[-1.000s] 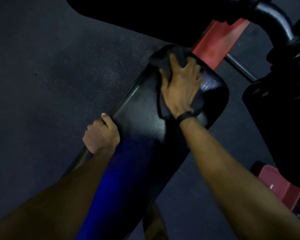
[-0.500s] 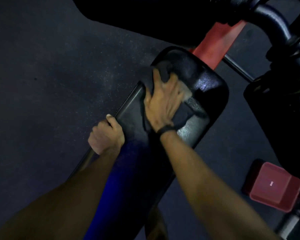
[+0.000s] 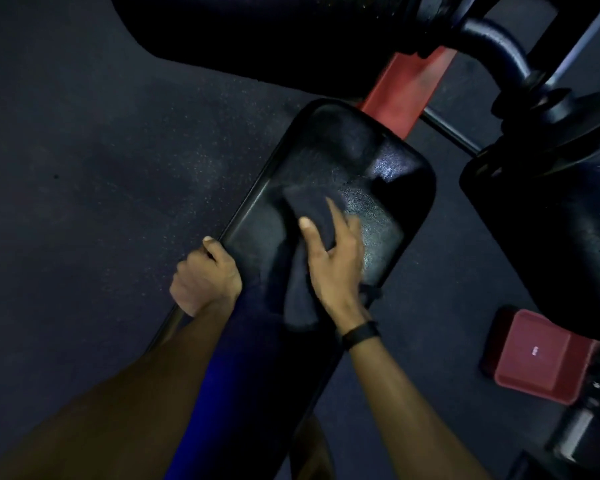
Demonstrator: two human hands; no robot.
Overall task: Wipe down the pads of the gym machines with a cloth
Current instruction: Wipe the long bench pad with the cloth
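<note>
The right hand (image 3: 336, 268) is pressing a dark cloth (image 3: 310, 216) flat, fingers extended, onto the black bench pad (image 3: 378, 174) (mid-surface), while the left hand (image 3: 205, 280) is gripping the pad's left edge

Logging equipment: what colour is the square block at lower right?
Red square block, clearest in the head view.
</note>
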